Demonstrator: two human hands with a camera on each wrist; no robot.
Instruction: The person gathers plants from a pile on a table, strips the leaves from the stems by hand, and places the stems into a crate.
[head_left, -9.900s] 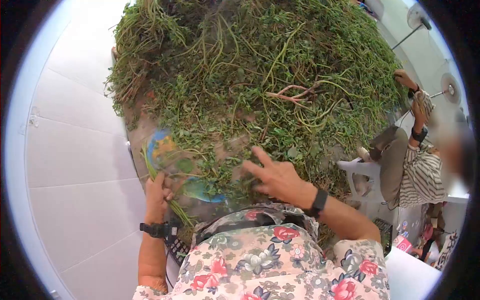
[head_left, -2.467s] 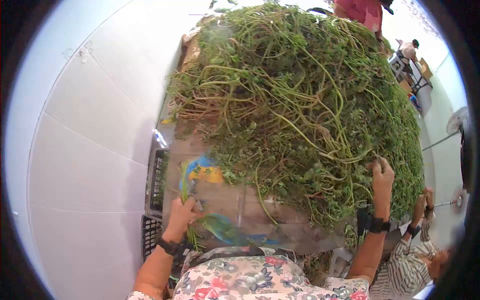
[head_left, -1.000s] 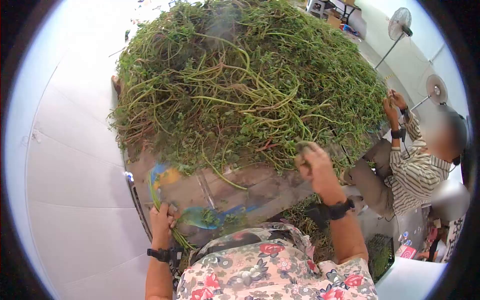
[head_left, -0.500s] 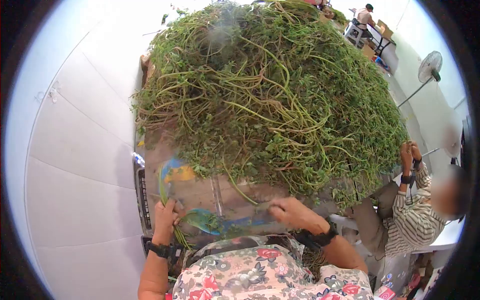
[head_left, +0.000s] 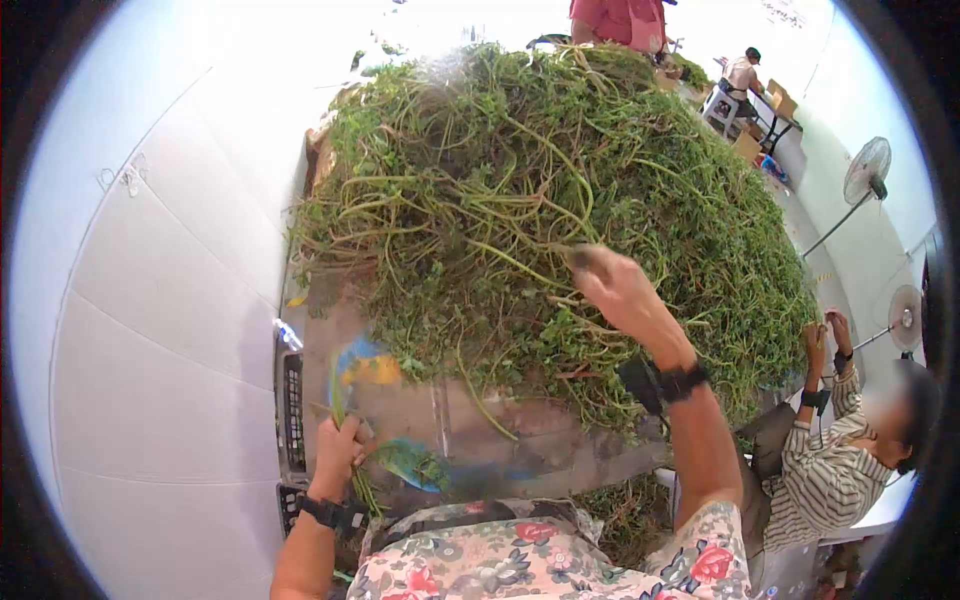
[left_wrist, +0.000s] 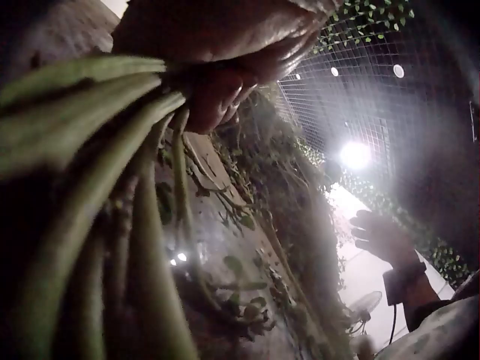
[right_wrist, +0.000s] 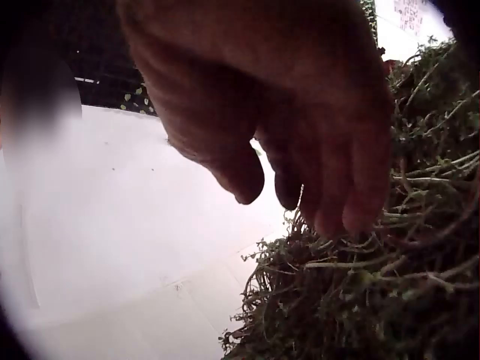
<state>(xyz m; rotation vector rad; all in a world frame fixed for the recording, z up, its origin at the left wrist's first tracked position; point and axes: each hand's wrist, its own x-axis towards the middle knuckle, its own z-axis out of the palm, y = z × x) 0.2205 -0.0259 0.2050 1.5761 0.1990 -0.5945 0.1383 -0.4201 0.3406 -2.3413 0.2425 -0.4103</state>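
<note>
A bundle of green stems [head_left: 364,488] is gripped in my left hand [head_left: 340,448], at the near left of the table. In the left wrist view the thick stems [left_wrist: 112,195] fan out from under the curled fingers [left_wrist: 217,97]. My right hand [head_left: 622,292] is over the middle of the large heap of leafy stems [head_left: 480,300]. Seen from the right wrist, that hand [right_wrist: 277,97] has its fingers relaxed and slightly bent, thumb apart from them, nothing between them, beside the tangled greens [right_wrist: 352,292].
Bare tabletop [head_left: 500,455] shows near the body, with a blue patch [head_left: 410,465] and loose leaves on it. Black crates [head_left: 291,410] stand at the left edge. A person in a striped shirt [head_left: 830,490] sits at the right; fans [head_left: 866,172] stand behind.
From low near the body, my right hand has moved forward over the heap. My left hand keeps its grip on the stems. The head view has shifted, showing more of the far side.
</note>
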